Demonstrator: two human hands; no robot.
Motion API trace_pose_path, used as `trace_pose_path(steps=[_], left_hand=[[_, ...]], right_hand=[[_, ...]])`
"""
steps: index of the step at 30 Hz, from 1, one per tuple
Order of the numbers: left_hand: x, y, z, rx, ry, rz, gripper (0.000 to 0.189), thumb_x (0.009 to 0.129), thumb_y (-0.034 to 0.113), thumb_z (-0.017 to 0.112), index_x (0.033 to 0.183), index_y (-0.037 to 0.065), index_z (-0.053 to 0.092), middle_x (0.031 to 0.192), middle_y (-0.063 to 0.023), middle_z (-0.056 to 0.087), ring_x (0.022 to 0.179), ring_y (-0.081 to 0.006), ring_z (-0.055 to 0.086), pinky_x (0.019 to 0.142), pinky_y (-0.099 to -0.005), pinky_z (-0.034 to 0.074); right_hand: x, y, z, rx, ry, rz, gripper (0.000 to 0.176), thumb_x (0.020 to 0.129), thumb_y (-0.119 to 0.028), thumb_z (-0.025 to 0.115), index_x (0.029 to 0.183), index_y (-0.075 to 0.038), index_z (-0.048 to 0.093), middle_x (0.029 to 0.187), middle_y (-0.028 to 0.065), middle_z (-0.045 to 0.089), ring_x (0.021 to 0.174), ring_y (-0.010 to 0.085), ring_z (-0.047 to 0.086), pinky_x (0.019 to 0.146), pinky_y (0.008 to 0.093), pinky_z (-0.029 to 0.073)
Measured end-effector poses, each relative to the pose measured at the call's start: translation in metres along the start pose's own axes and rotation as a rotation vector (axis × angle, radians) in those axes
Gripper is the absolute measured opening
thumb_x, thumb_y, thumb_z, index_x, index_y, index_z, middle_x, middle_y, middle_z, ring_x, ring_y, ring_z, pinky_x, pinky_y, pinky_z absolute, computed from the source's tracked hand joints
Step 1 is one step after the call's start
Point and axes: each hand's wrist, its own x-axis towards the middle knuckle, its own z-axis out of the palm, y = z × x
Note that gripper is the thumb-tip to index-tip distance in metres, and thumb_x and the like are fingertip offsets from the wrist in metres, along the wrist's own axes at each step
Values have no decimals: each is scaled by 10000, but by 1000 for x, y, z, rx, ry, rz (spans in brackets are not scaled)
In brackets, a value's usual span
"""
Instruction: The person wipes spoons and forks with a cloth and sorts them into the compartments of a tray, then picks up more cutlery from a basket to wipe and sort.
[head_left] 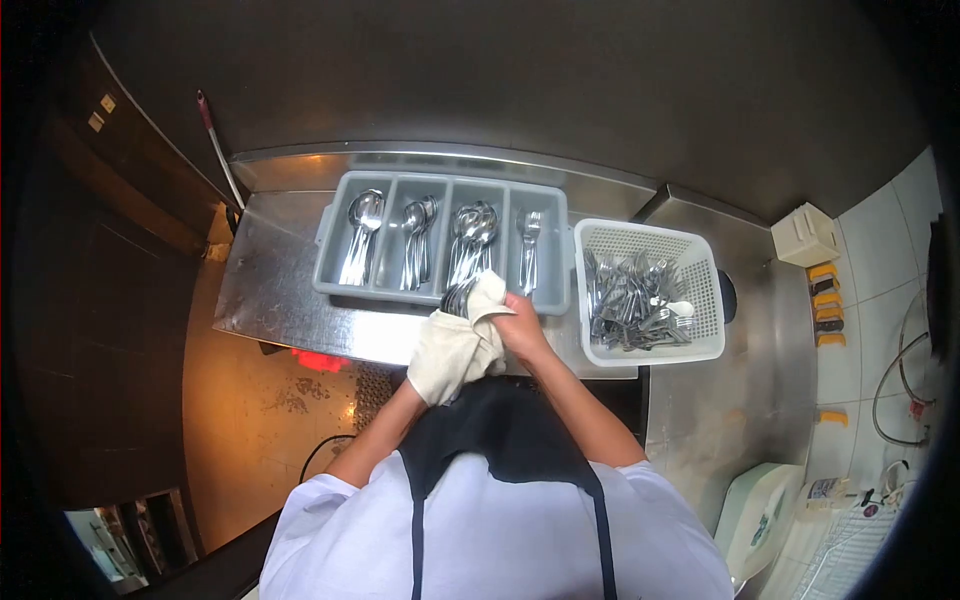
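Note:
My left hand (440,360), covered by a cream cloth (455,345), is closed around a bunch of cutlery (458,298) whose metal ends stick out above the cloth. My right hand (520,325) pinches a corner of the same cloth beside the bunch. Just beyond my hands lies a grey four-compartment tray (345,290). Its three left compartments hold spoons (366,215), and the rightmost holds forks (530,240). A white perforated basket (650,357) at the right contains a jumbled heap of forks and other cutlery (640,300).
The steel counter (270,260) runs under the tray and basket against a dark wall. A long red-handled tool (215,140) leans at the left. Yellow-handled items (828,305) hang on the tiled wall at the right, and a white-and-green container (760,520) stands lower right.

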Motion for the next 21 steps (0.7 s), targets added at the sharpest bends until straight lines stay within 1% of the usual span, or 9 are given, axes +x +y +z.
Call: trace_pose_path(steps=[5,8,9,11,13,14,17,20,21], left_hand=[[-14,0,19,-270,322,-181,173,802,248,701,857,84,698,859,-92,711,765,-261,679,695,-384,531],[-23,-1,29,-488,293,-325,208,772,250,755,883,82,705,877,-80,719,834,-251,684,768,-372,534],[-24,1,25,-574,288,-392,224,759,250,772,892,82,706,882,-78,720,858,-249,685,791,-370,533],[-25,10,15,-799,273,-577,263,727,246,801,910,82,708,891,-77,720,906,-248,684,834,-371,529],[-23,12,-6,-371,248,-282,255,743,246,792,921,81,714,901,-83,720,914,-254,682,836,-380,527],[-23,11,-12,-157,231,-135,251,752,246,788,926,80,717,907,-87,719,917,-257,681,836,-385,526],[-32,-1,35,-623,379,-398,241,754,252,768,917,82,719,917,-88,717,927,-257,676,833,-396,524],[-26,4,21,-282,432,-126,208,749,228,734,893,78,725,891,-103,710,888,-268,676,826,-398,523],[-22,8,18,-506,407,-287,192,737,220,723,863,75,715,863,-111,702,849,-275,672,804,-397,522]], right_hand=[[9,-13,-12,-338,235,-328,322,748,60,529,1023,46,694,940,111,730,896,186,684,816,325,526],[27,5,-14,-89,393,-387,248,826,12,533,1018,36,688,936,100,722,872,192,679,802,329,523],[26,0,-12,134,382,-164,245,910,-53,517,1100,17,655,1018,103,703,911,189,665,821,330,516],[14,-2,2,285,384,-9,277,947,-91,503,1179,12,617,1091,107,682,955,184,653,837,332,510],[3,7,25,302,320,-18,333,963,-97,475,1264,14,565,1171,117,653,1016,184,635,863,340,503],[-5,13,25,234,124,-51,332,1018,-206,542,1301,-33,544,1198,62,629,1112,167,607,927,321,494],[5,13,11,372,115,81,330,994,-129,520,1308,-30,549,1196,49,634,1127,162,599,973,311,468],[1,10,7,448,94,139,313,975,-77,483,1267,-9,573,1166,65,646,1098,176,612,965,317,466],[-14,14,20,405,56,106,308,965,-48,451,1233,7,591,1151,90,651,1062,194,630,936,326,481]])
